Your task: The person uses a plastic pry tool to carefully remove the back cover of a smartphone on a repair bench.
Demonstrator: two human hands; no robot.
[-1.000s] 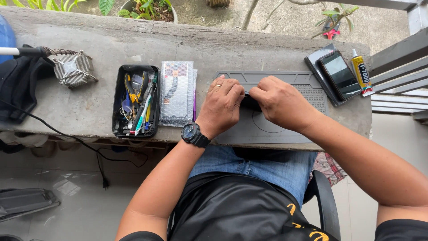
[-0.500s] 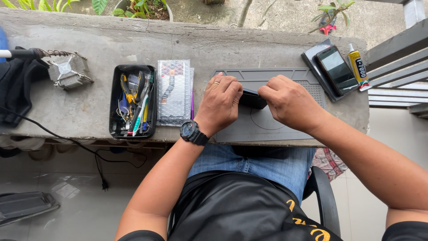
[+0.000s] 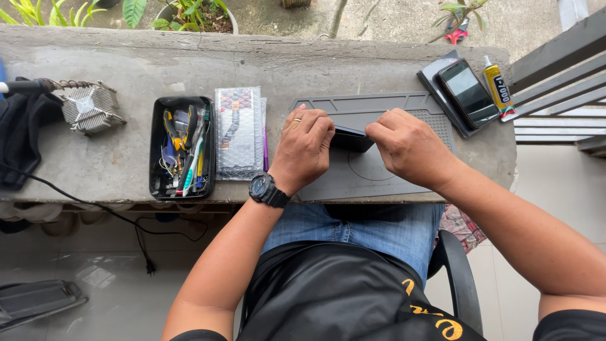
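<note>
A small dark phone [image 3: 351, 137] lies on the grey work mat [image 3: 379, 177] on a concrete ledge. My left hand [image 3: 306, 145], with a ring and a black wristwatch, grips the phone's left end. My right hand [image 3: 407, 146] pinches its right end with closed fingers. Most of the phone is hidden between the two hands; only its dark middle shows.
Left of the mat sit a bubble-wrapped flat package [image 3: 238, 131] and a black tray of hand tools [image 3: 182, 146]. A metal heat sink [image 3: 90, 108] and a black cable [image 3: 76, 199] are further left. At the right lie another phone on a case [image 3: 467, 92] and a glue tube [image 3: 498, 88].
Both hands stay on the phone. The fingers have shifted slightly, and a little more of the phone's dark middle shows between them.
</note>
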